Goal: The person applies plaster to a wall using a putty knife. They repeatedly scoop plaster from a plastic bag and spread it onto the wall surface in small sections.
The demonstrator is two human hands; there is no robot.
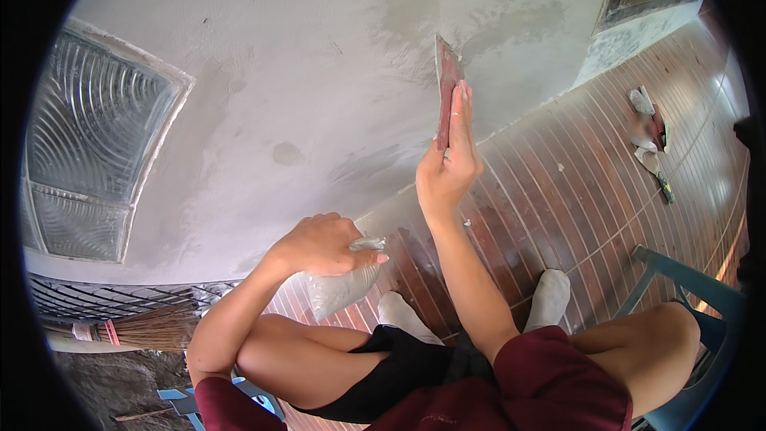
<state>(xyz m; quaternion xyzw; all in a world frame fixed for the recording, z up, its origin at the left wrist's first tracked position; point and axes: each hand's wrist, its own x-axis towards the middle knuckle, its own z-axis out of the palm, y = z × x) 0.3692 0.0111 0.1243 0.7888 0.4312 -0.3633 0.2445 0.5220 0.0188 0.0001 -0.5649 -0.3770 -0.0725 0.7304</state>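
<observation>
My left hand (321,246) is closed around the gathered neck of a clear plastic bag (341,291) filled with a pale grey paste. The bag hangs below my fist, near the foot of the wall. Further up and to the right, my right hand (449,174) grips a flat reddish scraper (447,84), its fingers laid along the blade. The scraper is tilted up against the grey plastered wall (279,88), apparently touching it; its exact contact edge is hard to make out. Darker, damp-looking patches of plaster spread around the blade.
Several scrapers (650,140) with paste on them lie on the brown striped tile floor (527,215) at right. A patterned glass window (100,124) is set in the wall at left. A bluish-green chair (678,271) stands lower right; a straw broom (159,329) lies lower left.
</observation>
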